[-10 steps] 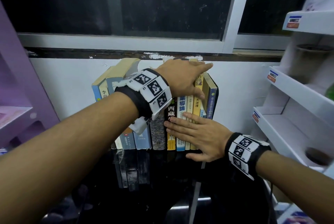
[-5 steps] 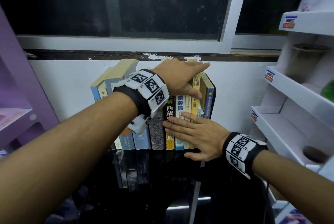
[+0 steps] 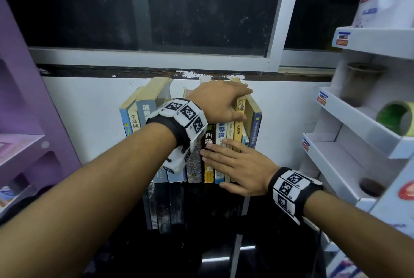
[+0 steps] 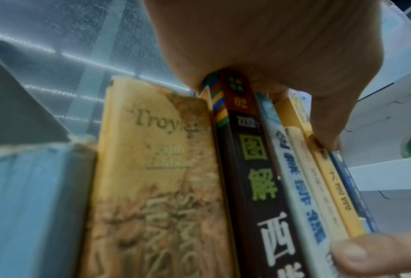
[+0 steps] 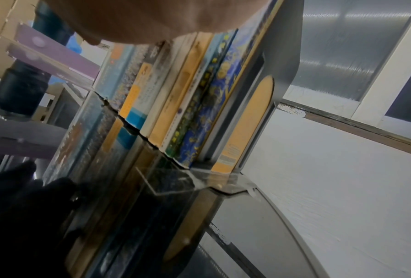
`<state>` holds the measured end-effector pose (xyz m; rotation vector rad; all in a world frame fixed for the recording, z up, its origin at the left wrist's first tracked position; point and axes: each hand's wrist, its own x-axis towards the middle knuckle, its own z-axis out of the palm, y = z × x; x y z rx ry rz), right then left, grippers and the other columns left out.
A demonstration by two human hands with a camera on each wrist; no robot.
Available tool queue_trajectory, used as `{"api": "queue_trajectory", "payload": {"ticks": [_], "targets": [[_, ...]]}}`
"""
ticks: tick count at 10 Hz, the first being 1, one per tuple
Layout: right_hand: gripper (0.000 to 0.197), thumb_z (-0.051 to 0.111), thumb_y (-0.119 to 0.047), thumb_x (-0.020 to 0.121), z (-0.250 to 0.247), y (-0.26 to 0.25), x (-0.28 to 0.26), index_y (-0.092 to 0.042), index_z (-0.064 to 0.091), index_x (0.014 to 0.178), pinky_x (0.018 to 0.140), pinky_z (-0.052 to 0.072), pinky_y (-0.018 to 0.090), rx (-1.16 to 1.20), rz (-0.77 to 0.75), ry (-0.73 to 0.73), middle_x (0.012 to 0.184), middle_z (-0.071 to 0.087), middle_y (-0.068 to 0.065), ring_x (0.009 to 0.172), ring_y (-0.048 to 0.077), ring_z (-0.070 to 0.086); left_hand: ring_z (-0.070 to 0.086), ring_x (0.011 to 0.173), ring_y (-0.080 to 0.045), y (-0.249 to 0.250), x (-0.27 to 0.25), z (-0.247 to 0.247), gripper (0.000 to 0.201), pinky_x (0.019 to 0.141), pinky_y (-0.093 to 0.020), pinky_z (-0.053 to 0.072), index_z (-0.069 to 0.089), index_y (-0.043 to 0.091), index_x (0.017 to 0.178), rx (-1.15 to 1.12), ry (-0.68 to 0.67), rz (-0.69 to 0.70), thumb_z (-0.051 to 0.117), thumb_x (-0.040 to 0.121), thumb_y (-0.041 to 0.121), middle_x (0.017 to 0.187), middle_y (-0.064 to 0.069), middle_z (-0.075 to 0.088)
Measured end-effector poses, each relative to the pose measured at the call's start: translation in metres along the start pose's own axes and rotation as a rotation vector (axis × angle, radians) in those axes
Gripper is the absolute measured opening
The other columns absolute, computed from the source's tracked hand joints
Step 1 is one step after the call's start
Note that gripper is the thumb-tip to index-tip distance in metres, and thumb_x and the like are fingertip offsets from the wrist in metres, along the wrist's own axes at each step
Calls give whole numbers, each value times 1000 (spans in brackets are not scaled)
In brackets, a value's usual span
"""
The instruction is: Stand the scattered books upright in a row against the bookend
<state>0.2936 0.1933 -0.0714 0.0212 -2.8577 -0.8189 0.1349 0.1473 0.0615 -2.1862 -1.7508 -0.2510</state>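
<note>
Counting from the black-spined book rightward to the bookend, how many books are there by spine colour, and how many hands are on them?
black book: 1
white book: 1
cream book: 1
yellow book: 1
blue books: 2, the short light blue book and the dark blue book
hands: 2, the left hand and the right hand
Total: 8

Readable text sits on the spines only. Tan spine (image 4: 152, 169): "Troy" at 12 o'clock, rest blurred. Black spine (image 4: 254, 169): "02" near top, green 図解 below, then white 西; head view adds 藏. Yellow spine (image 3: 238, 125): 大道理. Left cream spine (image 3: 134, 121): 李嘉诚. Shelf tags (image 3: 341, 38): unreadable.
</note>
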Motion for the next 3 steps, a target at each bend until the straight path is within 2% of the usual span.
{"api": "queue_trajectory", "payload": {"ticks": [1,2,3], "targets": [[64,35,-48,97,-8,-4,1,-11,36,148,118,12,45,-8,6,4,157,31,7,147,22,21,44,133,-16,2,-10,-2,59,106,-40,40,44,29,143,-113,57,-10,58,89,50,148,9,45],[60,37,-46,96,-15,-8,-1,-11,44,144,117,16,45,-6,-3,42,153,38,9,144,26,30,47,130,-16,-2,-23,-4,53,106,-41,40,48,27,139,-200,99,5,58,91,44,144,6,50],[58,40,-46,95,-27,-12,-6,-12,48,141,115,21,44,-12,43,45,150,42,9,141,26,34,48,128,-16,-8,-44,-11,50,106,-43,41,51,26,136,-263,186,-3,57,90,44,141,4,53]]}}
